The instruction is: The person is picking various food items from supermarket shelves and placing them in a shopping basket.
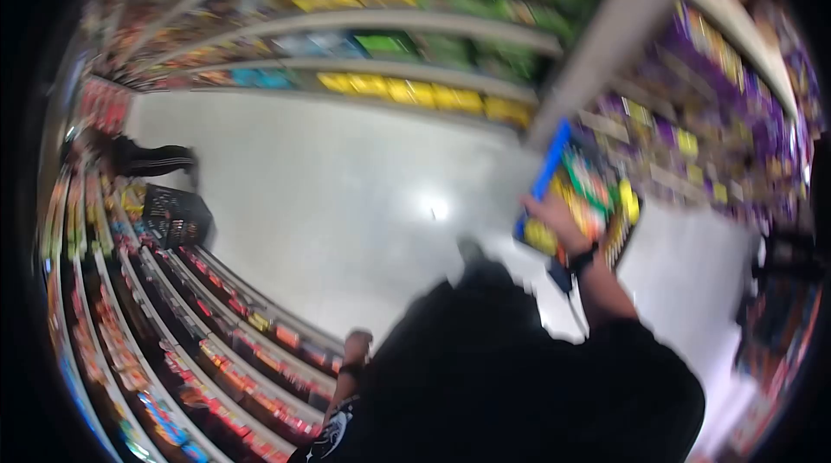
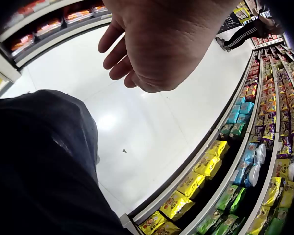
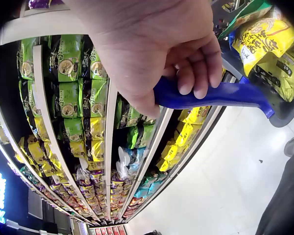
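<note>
My right hand point(image 3: 147, 54) grips the blue handle point(image 3: 220, 95) of a dark shopping basket point(image 3: 283, 115), its fingers curled round the bar. Inside the basket lie a yellow food packet point(image 3: 267, 41), a duller yellow one point(image 3: 284, 76) and a green packet point(image 3: 250, 14). In the head view the loaded basket hangs at my right side, blurred. My left hand point(image 2: 161, 44) holds nothing; its fingers hang loosely over the pale floor, and in the head view it is beside the lower-left shelves.
Shelves of yellow packets point(image 2: 191, 183) and green packets point(image 3: 67, 66) line one side of the aisle. Opposite run shelves with red packs point(image 1: 225, 359). A person in dark striped trousers point(image 1: 160, 160) stands farther along, near a black crate point(image 1: 176, 216). The glossy floor point(image 1: 329, 177) lies between.
</note>
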The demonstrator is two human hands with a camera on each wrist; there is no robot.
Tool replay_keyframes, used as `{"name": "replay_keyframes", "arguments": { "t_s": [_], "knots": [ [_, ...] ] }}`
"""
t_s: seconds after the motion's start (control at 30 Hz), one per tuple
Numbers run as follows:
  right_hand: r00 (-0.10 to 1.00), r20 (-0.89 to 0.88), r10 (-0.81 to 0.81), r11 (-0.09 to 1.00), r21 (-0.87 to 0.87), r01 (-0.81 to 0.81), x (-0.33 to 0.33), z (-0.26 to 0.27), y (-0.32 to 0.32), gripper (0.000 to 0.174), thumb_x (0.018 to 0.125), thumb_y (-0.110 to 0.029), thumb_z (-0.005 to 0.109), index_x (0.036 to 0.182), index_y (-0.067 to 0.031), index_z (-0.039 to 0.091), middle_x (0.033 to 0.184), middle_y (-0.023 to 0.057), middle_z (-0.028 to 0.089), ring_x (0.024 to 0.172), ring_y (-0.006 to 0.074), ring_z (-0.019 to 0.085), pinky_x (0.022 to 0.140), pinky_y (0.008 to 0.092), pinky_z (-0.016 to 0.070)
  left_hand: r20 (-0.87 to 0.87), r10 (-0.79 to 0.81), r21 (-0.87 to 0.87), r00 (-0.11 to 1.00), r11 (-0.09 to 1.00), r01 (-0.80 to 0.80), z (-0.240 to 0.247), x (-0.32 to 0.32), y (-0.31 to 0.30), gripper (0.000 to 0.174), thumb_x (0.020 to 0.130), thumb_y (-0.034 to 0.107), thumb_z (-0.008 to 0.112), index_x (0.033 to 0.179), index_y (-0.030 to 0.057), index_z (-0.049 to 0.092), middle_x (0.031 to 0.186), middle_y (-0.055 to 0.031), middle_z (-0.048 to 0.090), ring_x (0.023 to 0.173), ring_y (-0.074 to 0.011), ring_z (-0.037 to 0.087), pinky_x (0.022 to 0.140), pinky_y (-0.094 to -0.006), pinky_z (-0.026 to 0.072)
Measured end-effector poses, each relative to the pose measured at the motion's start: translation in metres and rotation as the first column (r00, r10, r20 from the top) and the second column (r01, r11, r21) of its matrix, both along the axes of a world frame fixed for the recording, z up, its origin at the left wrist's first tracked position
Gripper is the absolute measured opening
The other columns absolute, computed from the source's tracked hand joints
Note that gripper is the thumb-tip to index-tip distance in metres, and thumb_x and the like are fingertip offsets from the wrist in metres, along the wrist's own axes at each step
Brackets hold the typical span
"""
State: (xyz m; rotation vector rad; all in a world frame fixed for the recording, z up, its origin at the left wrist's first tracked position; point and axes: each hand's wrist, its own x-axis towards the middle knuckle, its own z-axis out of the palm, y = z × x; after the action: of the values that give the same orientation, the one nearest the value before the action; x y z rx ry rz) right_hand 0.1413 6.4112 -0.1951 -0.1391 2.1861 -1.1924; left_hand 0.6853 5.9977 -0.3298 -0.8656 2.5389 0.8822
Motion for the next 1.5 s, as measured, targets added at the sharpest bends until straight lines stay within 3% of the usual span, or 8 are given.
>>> {"name": "replay_keyframes", "arguments": {
  "t_s": [0.07,0.27,0.57,0.63,0.8,0.9,1.0,1.5],
  "knots": [
    [0.992,-0.08,-0.101,0.971,-0.224,0.081,-0.001,-0.004,-0.016,0.03,0.086,-0.039,0.066,0.079,-0.0101,0.063,0.068,-0.0015,0.057,0.061,0.0117,0.053,0.056,0.0293,0.0425,0.213,-0.316,-0.079,0.925,0.938,0.338,0.042,-0.053,-0.012,0.015,0.078,0.02,0.057,0.078,0.0099,0.068,0.082,-0.0125,0.065,0.086,-0.0293,0.062,0.079,-0.0414,0.0501],
    [0.964,0.126,-0.235,0.97,-0.028,0.24,-0.009,-0.01,-0.064,0.027,0.077,-0.027,0.068,0.067,-0.0024,0.064,0.057,0.0055,0.06,0.049,0.0166,0.058,0.048,0.0302,0.0454,0.026,0.545,0.245,0.838,0.81,-0.534,0.04,-0.135,-0.059,0.023,0.081,0.023,0.056,0.088,0.0064,0.071,0.092,-0.0153,0.069,0.089,-0.0334,0.065,0.081,-0.0431,0.0516],
    [0.869,0.107,-0.484,0.875,0.08,0.478,0.016,0.009,-0.119,0.012,0.075,-0.012,0.064,0.072,-0.0032,0.056,0.058,0.0064,0.056,0.043,0.0171,0.055,0.039,0.0316,0.0405,0.215,0.476,0.203,0.853,0.832,-0.516,-0.008,-0.068,-0.206,0.015,0.08,0.02,0.06,0.079,0.0097,0.072,0.084,-0.0118,0.071,0.088,-0.0258,0.067,0.076,-0.0396,0.0533],
    [0.865,0.03,-0.5,0.86,0.137,0.492,0.023,-0.001,-0.127,0.011,0.075,-0.011,0.064,0.073,-0.0034,0.056,0.059,0.0063,0.057,0.044,0.0171,0.055,0.039,0.032,0.0394,0.235,-0.246,-0.124,0.94,0.952,0.28,-0.007,-0.039,-0.242,0.014,0.08,0.021,0.062,0.078,0.0116,0.073,0.079,-0.0082,0.071,0.082,-0.0247,0.068,0.072,-0.0392,0.053],
    [0.881,-0.159,-0.446,0.817,0.33,0.474,0.029,-0.037,-0.137,0.013,0.073,-0.013,0.066,0.078,-0.0021,0.061,0.066,0.0092,0.061,0.056,0.0226,0.061,0.05,0.0367,0.0482,0.267,-0.343,-0.246,0.901,0.879,0.408,-0.01,-0.011,-0.315,0.012,0.08,0.02,0.065,0.078,0.012,0.073,0.08,-0.0075,0.071,0.076,-0.0265,0.068,0.069,-0.0413,0.0528],
    [0.85,-0.134,-0.509,0.797,0.3,0.525,0.031,-0.075,-0.138,0.019,0.07,-0.018,0.067,0.079,-0.0015,0.066,0.071,0.0128,0.068,0.068,0.0274,0.068,0.061,0.0405,0.0518,0.086,0.404,0.3,0.911,0.861,-0.41,-0.021,-0.012,-0.351,0.019,0.078,0.021,0.066,0.078,0.0029,0.069,0.074,-0.0142,0.069,0.073,-0.0241,0.068,0.066,-0.0392,0.0528],
    [0.887,-0.283,-0.365,0.803,0.387,0.454,0.045,-0.057,-0.172,0.024,0.071,-0.025,0.065,0.078,-0.0021,0.069,0.074,0.016,0.069,0.074,0.0311,0.069,0.065,0.0414,0.0525,0.004,0.521,0.17,0.853,0.841,-0.514,-0.03,-0.048,-0.385,0.025,0.077,0.024,0.066,0.08,-0.0004,0.066,0.072,-0.0165,0.068,0.073,-0.0256,0.068,0.067,-0.0396,0.0532],
    [0.988,-0.15,-0.047,0.997,-0.073,0.036,0.124,-0.061,-0.262,0.035,0.088,-0.016,0.061,0.12,-0.0023,0.06,0.097,0.0054,0.064,0.084,0.0158,0.059,0.074,0.0295,0.0496,-0.478,-0.615,0.14,0.627,0.651,0.746,0.177,-0.447,-0.156,0.038,0.09,0.03,0.06,0.113,0.0007,0.055,0.098,-0.0205,0.065,0.087,-0.0374,0.062,0.078,-0.0419,0.0501]
  ]
}}
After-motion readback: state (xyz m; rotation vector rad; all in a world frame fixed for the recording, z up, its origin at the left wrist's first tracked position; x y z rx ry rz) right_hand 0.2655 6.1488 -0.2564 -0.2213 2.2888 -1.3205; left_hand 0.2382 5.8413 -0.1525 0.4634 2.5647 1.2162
